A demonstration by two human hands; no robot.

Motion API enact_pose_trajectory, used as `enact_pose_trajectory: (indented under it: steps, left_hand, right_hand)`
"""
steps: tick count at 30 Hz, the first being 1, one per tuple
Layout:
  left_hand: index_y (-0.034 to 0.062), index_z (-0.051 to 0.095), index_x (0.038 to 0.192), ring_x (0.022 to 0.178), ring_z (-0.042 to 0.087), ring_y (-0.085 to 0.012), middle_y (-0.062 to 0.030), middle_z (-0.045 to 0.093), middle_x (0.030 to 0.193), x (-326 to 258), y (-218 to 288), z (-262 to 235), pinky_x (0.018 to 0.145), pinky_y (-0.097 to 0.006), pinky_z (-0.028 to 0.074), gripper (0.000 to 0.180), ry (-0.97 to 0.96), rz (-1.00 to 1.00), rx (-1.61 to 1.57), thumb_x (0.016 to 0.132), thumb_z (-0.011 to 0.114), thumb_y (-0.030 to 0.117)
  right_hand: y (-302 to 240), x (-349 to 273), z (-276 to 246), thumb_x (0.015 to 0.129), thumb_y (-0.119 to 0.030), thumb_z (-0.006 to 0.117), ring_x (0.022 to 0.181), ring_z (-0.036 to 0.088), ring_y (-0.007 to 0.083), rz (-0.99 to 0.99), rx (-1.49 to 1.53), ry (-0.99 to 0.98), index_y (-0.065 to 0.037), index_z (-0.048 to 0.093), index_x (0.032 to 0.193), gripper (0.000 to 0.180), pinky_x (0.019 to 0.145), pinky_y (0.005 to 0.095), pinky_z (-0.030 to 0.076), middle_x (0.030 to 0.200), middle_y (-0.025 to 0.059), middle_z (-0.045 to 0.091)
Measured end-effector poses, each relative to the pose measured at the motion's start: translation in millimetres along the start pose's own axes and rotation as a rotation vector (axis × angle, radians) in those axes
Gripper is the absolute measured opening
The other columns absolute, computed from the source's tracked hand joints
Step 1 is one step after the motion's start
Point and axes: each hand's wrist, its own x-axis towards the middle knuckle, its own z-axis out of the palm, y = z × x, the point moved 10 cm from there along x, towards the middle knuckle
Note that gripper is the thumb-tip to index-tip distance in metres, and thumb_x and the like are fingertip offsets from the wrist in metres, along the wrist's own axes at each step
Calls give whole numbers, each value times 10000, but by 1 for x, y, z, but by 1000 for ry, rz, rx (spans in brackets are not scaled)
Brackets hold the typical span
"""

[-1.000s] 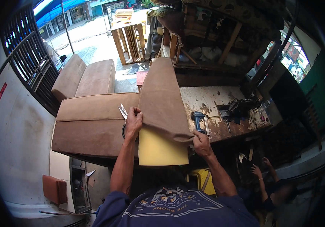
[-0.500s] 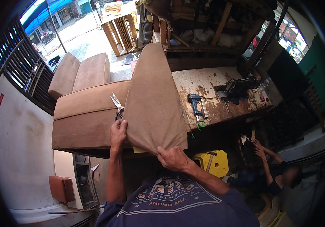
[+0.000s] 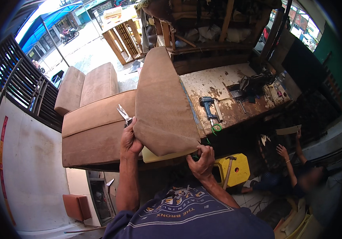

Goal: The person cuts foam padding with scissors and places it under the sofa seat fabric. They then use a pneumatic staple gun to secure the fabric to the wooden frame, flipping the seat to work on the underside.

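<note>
A long brown fabric cover [image 3: 165,103] lies over a panel that tapers toward its far end. Along the near edge, yellow foam [image 3: 167,155] peeks out beneath the cloth. My left hand [image 3: 131,139] is closed on the cover's left edge near the front. At the near right corner, my right hand [image 3: 202,162] pinches the fabric between thumb and fingers. Scissors [image 3: 125,113] with open blades rest on the brown sofa seat [image 3: 95,119], right beside my left hand; their handles are partly hidden.
A worn workbench [image 3: 230,83] on the right carries a nail gun [image 3: 208,107] with a green hose and a sewing machine [image 3: 254,83]. A hammer [image 3: 229,171] lies on a yellow stool [image 3: 240,169]. Another person [image 3: 298,179] sits low at right, holding a pale strip.
My right hand has moved right from the middle of the near edge to its right corner. The pulled folds have eased, and more yellow foam shows. The other person has raised a pale strip.
</note>
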Motion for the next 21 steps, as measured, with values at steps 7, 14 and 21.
enact_pose_trajectory:
  steps: [7,14,21]
  left_hand:
    - [-21,562,1338,1220,662,-295,-189,665,1322,24,-16,38,1115,-481,517,320,-135,39,-185,1135,415,178]
    - [-64,567,1320,1247,646,-347,-245,656,1324,14,-21,36,1134,-520,494,307,-222,91,-347,1114,428,117]
    - [22,570,1332,1173,673,-308,-183,685,1272,20,-38,67,1041,-455,547,274,-299,148,-38,1104,502,158]
  right_hand:
    - [10,28,29,668,-90,778,1165,557,363,-46,-119,-279,-165,612,1377,732,1015,491,459,1262,151,557]
    - [18,46,34,753,-284,848,1299,520,365,141,169,-538,-119,656,1343,642,1080,471,463,1348,166,540]
    - [126,77,51,1012,-201,576,947,686,261,655,274,-324,-49,657,1288,326,823,357,558,1052,133,695]
